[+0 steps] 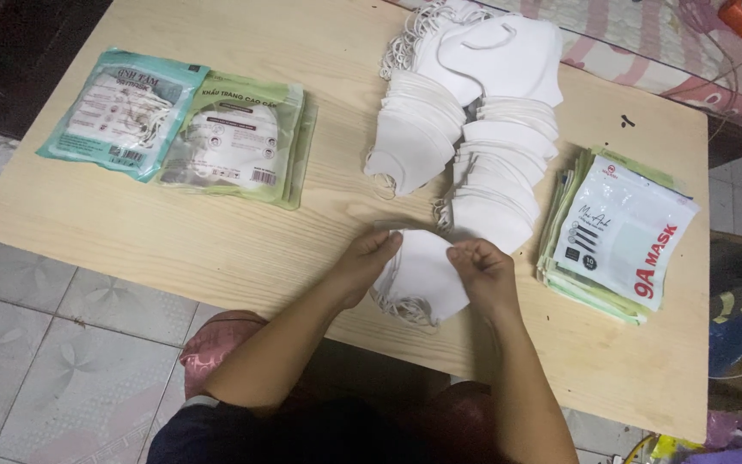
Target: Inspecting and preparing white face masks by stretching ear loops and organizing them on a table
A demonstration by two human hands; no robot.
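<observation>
A small stack of white masks (422, 275) lies at the near edge of the table (216, 241), right in front of the person. Both hands pinch it: the left hand (362, 265) closes fingers and thumb on its left edge, the right hand (484, 273) does the same on its top right corner, as if squaring the stack so the masks sit flush. Ear loops spill out under it toward the table edge.

Just beyond, touching or nearly so, 2 long fanned rows of loose masks (465, 146) run away from the person, overlapped like shingles, probably so each can be peeled off in turn.

To the right, near the right hand, sits a pile of flat empty pouches (620, 232), white-fronted on top with dark and red print, green edges showing below.

Far left, well apart, 2 filled packs lie side by side: a teal pack (126, 112) and a green pack (238, 142), each with a clear window showing masks, the green one seemingly on top of others.
</observation>
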